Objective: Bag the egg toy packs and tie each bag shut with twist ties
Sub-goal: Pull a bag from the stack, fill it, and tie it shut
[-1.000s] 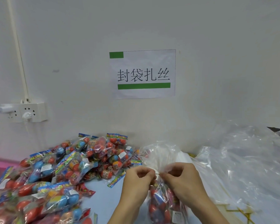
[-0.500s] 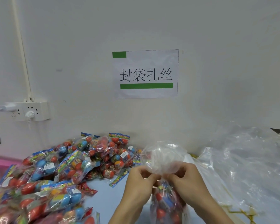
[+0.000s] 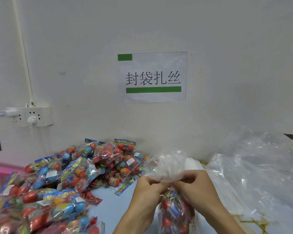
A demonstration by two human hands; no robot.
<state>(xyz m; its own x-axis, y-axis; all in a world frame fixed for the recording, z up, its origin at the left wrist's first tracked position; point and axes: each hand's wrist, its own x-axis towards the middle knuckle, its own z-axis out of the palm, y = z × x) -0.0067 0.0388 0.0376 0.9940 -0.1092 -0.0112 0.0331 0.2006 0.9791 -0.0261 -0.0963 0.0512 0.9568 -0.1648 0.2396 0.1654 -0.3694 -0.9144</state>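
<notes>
Head view: at a pale blue counter [image 3: 108,211] against a white wall [image 3: 227,48] bearing a printed sign [image 3: 152,76], the left hand [image 3: 147,188] and right hand [image 3: 198,188] pinch the gathered neck of a filled bag [image 3: 174,210]; loose egg packs [image 3: 61,179] lie piled left, clear plastic [image 3: 254,174] right.

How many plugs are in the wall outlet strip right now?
2. One white charger plug sits at the left end of the outlet strip, its cable running off-frame left; one white plug sits lower middle, its cord dropping down. None appear hidden.
</notes>
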